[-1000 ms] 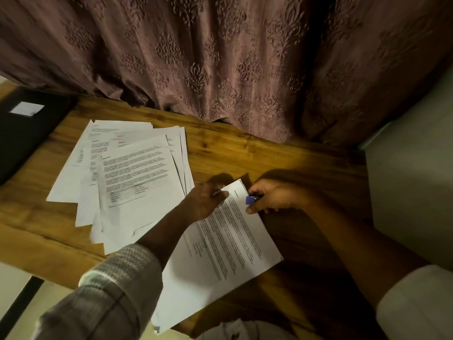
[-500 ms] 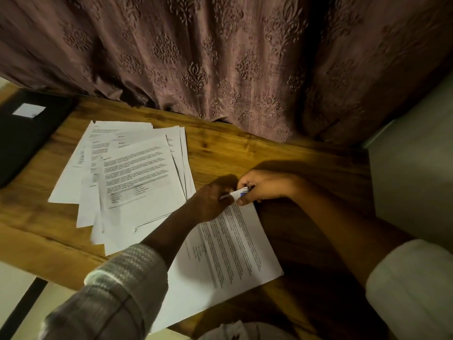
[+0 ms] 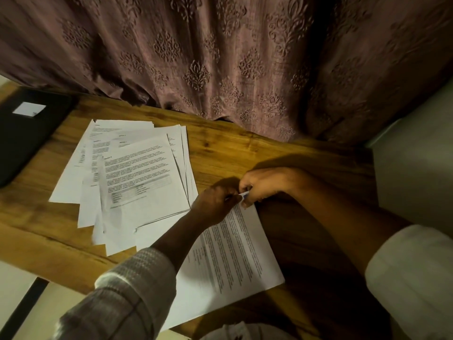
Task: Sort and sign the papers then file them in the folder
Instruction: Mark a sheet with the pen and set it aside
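Left hand: the left hand (image 3: 214, 203) reaches up from the lower left of the frame. The forearm runs diagonally out of a checked sleeve (image 3: 127, 290), and the back of the hand faces the camera.
Left fingers: curled in toward the right hand at the sheet's top corner. A thin pale sliver shows at their tips, but I cannot tell what they grasp, if anything.
Right hand: the right hand (image 3: 267, 184) comes in from the right of the frame. Its wrist is bent down over the table and its pale sleeve (image 3: 411, 273) is pushed back.
Right fingers: bunched, pinching a small blue piece (image 3: 245, 195) just where the two hands meet.
Sheet: a printed sheet (image 3: 235, 261) lies tilted at lower centre, with its top corner under both hands and its lower end over the near table edge.
Other papers: a fanned pile of papers (image 3: 137, 177) lies left of centre, just beside the left hand.
Folder: a black folder (image 3: 27, 133) with a white label (image 3: 29, 109) sits at the far left, apart from the pile.
Table: wooden table (image 3: 245, 148).
Backdrop: a patterned curtain (image 3: 220, 57) fills the upper frame.
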